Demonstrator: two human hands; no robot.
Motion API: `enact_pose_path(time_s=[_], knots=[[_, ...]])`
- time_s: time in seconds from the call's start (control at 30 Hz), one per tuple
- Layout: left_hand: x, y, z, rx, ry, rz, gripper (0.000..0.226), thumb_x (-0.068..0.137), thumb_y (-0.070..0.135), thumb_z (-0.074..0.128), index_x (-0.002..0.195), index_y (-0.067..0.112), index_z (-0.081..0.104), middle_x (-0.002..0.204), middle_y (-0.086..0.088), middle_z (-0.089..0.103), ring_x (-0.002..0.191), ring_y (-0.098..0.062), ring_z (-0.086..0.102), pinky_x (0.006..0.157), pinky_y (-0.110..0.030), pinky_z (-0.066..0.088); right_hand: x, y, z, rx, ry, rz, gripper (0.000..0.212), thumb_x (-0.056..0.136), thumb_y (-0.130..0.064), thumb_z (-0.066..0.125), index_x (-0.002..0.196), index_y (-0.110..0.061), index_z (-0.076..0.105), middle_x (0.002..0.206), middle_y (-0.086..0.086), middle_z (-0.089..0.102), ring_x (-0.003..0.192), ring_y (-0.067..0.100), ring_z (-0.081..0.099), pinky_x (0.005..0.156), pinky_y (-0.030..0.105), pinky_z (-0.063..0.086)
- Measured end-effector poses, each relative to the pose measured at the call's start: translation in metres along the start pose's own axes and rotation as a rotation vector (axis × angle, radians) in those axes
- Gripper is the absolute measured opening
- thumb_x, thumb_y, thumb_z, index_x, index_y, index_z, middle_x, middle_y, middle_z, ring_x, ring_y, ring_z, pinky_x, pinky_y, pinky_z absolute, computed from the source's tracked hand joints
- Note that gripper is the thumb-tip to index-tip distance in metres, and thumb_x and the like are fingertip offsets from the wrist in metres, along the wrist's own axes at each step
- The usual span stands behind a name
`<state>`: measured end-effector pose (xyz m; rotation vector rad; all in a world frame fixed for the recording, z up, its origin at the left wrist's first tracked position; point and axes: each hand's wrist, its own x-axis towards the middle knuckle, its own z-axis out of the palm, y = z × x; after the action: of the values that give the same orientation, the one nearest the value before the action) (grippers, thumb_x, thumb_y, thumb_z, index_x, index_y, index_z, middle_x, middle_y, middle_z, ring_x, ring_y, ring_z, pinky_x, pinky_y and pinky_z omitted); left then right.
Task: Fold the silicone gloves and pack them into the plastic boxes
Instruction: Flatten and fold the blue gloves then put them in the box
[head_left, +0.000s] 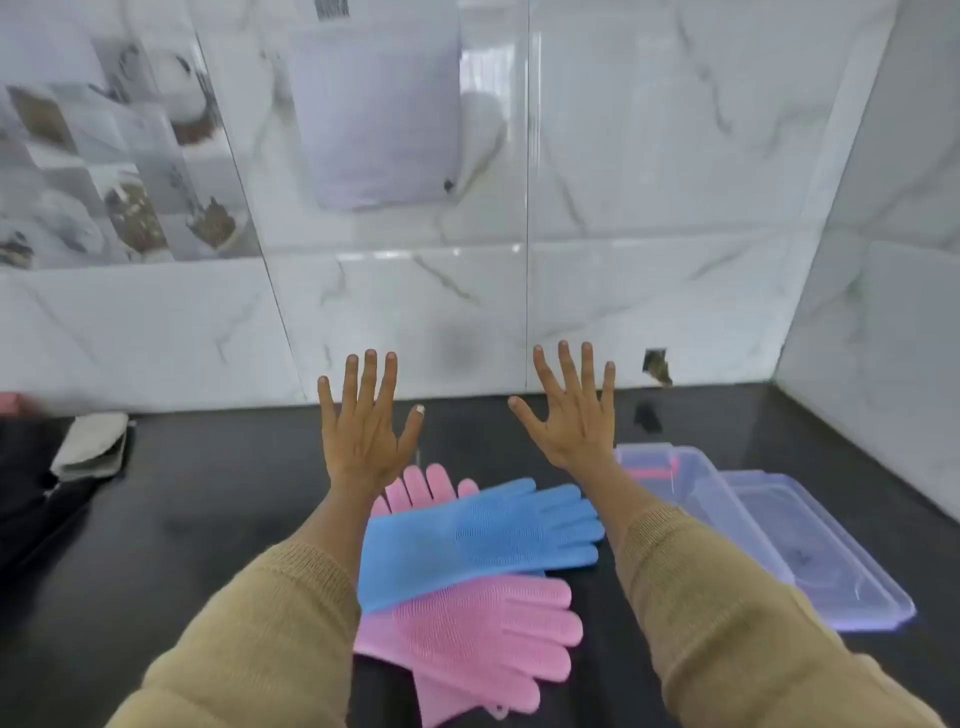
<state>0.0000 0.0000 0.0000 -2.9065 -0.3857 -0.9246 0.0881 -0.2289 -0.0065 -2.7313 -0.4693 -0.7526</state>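
A blue silicone glove (478, 535) lies flat across the dark counter, fingers pointing right. Under it lie pink silicone gloves: one (467, 629) in front with fingers to the right, another (426, 486) behind with fingers pointing away. My left hand (363, 426) and my right hand (571, 415) are held up above the counter beyond the gloves, backs toward me, fingers spread, holding nothing. To the right stand clear plastic boxes: one (675, 470) with a red part inside, and a flat clear piece (810, 545) beside it.
A white marble-tiled wall (519, 312) rises behind the black counter (218, 519), with another wall at the right. A folded grey cloth (93, 449) lies at the far left next to something dark.
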Motion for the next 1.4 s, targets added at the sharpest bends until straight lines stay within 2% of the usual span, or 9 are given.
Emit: enact_pose_path(time_s=[0.1,0.27,0.37,0.47,0.6,0.73,0.9,1.03,1.4], knots=[[-0.027,-0.002,0.023,0.052,-0.105,-0.012,0.072,0.094,0.055,0.025,0.153,0.021,0.003,0.161,-0.005,0.009,0.149,-0.024,0.004,0.117,-0.053,-0.004,-0.024,-0.007,0.017,-0.041,-0.071,-0.033,0.072,0.09,-0.066,0.026,0.151,-0.032,0.006,0.161,0.005,0.007,0.148,0.029,-0.007,0.112,0.046,-0.02],[-0.069,-0.003,0.056,0.029,-0.222,-0.005,0.068,0.096,0.052,0.024,0.153,0.019,0.006,0.161,-0.005,0.014,0.149,-0.024,0.007,0.117,-0.053,-0.004,-0.069,-0.009,0.055,0.002,-0.209,-0.058,0.068,0.093,-0.06,0.026,0.151,-0.029,0.008,0.16,0.007,0.014,0.148,0.029,-0.002,0.116,0.045,-0.014],[-0.087,-0.001,0.074,-0.025,-0.427,-0.04,0.069,0.095,0.054,0.023,0.153,0.02,0.005,0.161,-0.003,0.01,0.149,-0.023,0.005,0.117,-0.054,0.0,-0.097,-0.003,0.081,0.038,-0.373,0.027,0.066,0.094,-0.06,0.025,0.151,-0.029,0.013,0.16,0.006,0.016,0.148,0.028,0.001,0.118,0.045,-0.008],[-0.095,0.0,0.086,-0.119,-0.559,-0.076,0.064,0.096,0.054,0.027,0.15,0.021,0.017,0.158,0.0,0.017,0.146,-0.023,0.012,0.115,-0.057,0.012,-0.103,0.003,0.093,0.055,-0.435,0.066,0.064,0.094,-0.059,0.024,0.15,-0.029,0.019,0.157,0.004,0.026,0.147,0.029,0.009,0.119,0.045,-0.001],[-0.096,-0.003,0.09,-0.16,-0.527,-0.084,0.06,0.095,0.052,0.031,0.147,0.021,0.026,0.156,0.0,0.023,0.145,-0.023,0.016,0.114,-0.057,0.015,-0.103,0.006,0.098,0.075,-0.376,0.058,0.061,0.094,-0.057,0.027,0.148,-0.029,0.024,0.152,0.004,0.037,0.145,0.029,0.02,0.119,0.046,0.006],[-0.097,-0.003,0.091,-0.236,-0.463,-0.119,0.053,0.095,0.046,0.038,0.14,0.018,0.04,0.152,-0.003,0.034,0.143,-0.024,0.024,0.114,-0.056,0.014,-0.104,0.006,0.099,0.09,-0.369,0.063,0.061,0.094,-0.057,0.027,0.148,-0.03,0.025,0.153,0.002,0.035,0.145,0.028,0.022,0.119,0.046,0.005],[-0.101,-0.003,0.087,-0.329,-0.312,-0.147,0.035,0.094,0.033,0.045,0.121,0.013,0.057,0.129,-0.007,0.056,0.123,-0.026,0.047,0.112,-0.054,0.021,-0.104,0.006,0.098,0.107,-0.352,0.073,0.059,0.095,-0.056,0.029,0.147,-0.029,0.027,0.153,0.001,0.035,0.143,0.026,0.025,0.119,0.046,0.007],[-0.101,-0.002,0.085,-0.348,-0.271,-0.142,0.027,0.095,0.029,0.046,0.108,0.01,0.06,0.112,-0.008,0.062,0.108,-0.026,0.054,0.112,-0.053,0.022,-0.103,0.007,0.098,0.117,-0.358,0.079,0.057,0.095,-0.053,0.03,0.146,-0.028,0.03,0.152,0.0,0.036,0.143,0.024,0.027,0.118,0.045,0.009],[-0.096,0.0,0.083,-0.227,-0.222,-0.068,0.028,0.094,0.031,0.045,0.099,0.008,0.06,0.101,-0.01,0.064,0.099,-0.026,0.055,0.111,-0.043,0.023,-0.088,0.006,0.091,0.145,-0.431,0.005,0.05,0.098,-0.045,0.032,0.143,-0.025,0.036,0.15,-0.001,0.039,0.143,0.024,0.026,0.119,0.046,0.011]])
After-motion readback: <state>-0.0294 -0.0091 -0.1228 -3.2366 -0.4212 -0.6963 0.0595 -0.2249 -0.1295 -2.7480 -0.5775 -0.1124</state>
